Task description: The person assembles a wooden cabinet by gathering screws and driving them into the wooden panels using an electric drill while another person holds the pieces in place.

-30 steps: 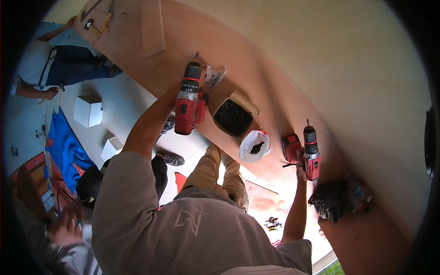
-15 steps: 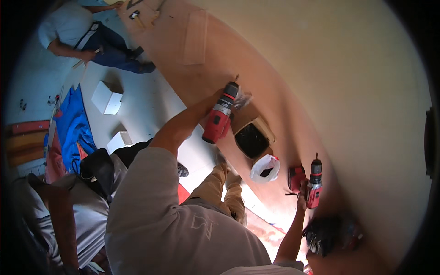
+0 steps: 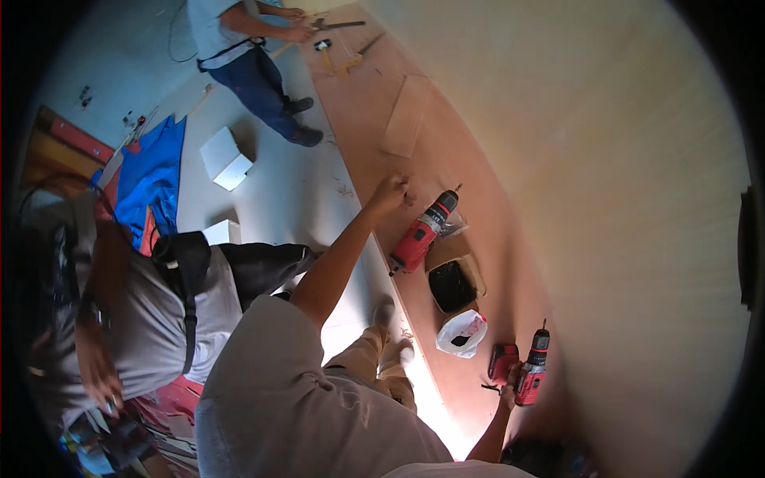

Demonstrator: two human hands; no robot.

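Note:
My left hand (image 3: 390, 194) is over the brown board with its fingers curled together. Anything pinched in them is too small to make out. Just right of it and nearer me, a red and black cordless drill (image 3: 420, 237) lies on the board, its bit pointing away to the right. My right hand (image 3: 510, 384) grips the handle of a second red cordless drill (image 3: 532, 373), battery to the left and bit pointing away. A clear plastic bag (image 3: 454, 225) lies beside the first drill. Nearer stand an open cardboard box (image 3: 476, 275) with a black lining and a white plastic bag (image 3: 462, 333).
A tall pale wood panel (image 3: 621, 199) curves up along the right. Farther along the board lie a flat wood piece (image 3: 408, 115) and a hammer (image 3: 323, 54). A co-worker (image 3: 259, 80) stands far left, another person (image 3: 135, 311) near left. White boxes (image 3: 225, 158) sit beyond.
My left hand has let go of the first drill, which now lies farther right on the board. The view has shifted. The far co-worker now reaches over the board with a tool.

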